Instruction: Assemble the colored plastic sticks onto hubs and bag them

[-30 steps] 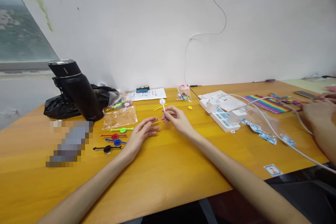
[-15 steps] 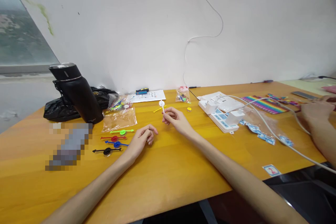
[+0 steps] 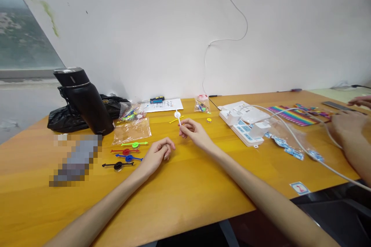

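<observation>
My right hand (image 3: 193, 131) pinches a small white plastic stick with a round disc (image 3: 177, 115) above the orange table (image 3: 185, 185). My left hand (image 3: 158, 152) rests on the table with its fingers curled under, nothing visible in them. Just left of it lie green (image 3: 135, 144), red (image 3: 125, 150), blue (image 3: 128, 158) and black (image 3: 118, 165) sticks with discs, in a row. A yellow stick (image 3: 175, 120) lies beyond the white one, and a yellow disc (image 3: 209, 119) sits to its right.
A black flask (image 3: 85, 102) and black bag (image 3: 62, 119) stand at the left, clear plastic bags (image 3: 131, 129) beside them. A white power strip (image 3: 240, 123) with cables, a rainbow strip (image 3: 292, 114) and another person's hands (image 3: 348, 123) are at the right.
My left hand's fingers have curled from flat to closed on the table. My right hand has stayed nearly in place with the white stick.
</observation>
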The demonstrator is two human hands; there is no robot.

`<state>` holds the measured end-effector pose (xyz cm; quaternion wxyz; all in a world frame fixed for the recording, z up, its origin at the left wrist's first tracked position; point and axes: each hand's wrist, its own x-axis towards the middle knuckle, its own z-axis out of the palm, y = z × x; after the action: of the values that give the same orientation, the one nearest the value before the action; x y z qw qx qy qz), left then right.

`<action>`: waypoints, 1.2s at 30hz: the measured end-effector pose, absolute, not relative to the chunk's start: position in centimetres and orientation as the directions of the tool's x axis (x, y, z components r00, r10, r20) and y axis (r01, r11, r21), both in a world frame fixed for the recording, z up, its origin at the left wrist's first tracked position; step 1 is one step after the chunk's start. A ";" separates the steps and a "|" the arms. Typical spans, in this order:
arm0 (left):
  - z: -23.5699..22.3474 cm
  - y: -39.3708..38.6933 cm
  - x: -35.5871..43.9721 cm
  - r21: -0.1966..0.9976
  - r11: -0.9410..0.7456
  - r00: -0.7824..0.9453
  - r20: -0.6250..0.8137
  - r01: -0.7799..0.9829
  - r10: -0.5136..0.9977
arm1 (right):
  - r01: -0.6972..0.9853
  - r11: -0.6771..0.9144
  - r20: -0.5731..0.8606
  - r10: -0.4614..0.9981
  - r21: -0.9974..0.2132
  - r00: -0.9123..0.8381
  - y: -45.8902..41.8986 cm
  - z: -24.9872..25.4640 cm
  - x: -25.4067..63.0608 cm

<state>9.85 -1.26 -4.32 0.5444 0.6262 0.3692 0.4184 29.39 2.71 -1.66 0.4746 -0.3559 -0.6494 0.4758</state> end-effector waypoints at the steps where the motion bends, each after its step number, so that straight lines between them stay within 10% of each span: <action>1: -4.3 -1.3 9.8 0.990 -0.139 0.379 0.125 0.010 0.917 | 0.011 0.296 0.279 0.913 -0.955 -0.297 2.7 -1.7 29.4; 36: -4.9 -1.9 9.9 0.935 -0.292 0.458 0.172 0.203 0.872 | 0.093 0.009 -0.047 0.808 -0.996 -0.587 3.5 -1.5 24.3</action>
<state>9.90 -1.95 -4.93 0.4625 0.7178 0.3745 0.3613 24.27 3.50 -1.52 0.2924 -0.3480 -0.6472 0.6120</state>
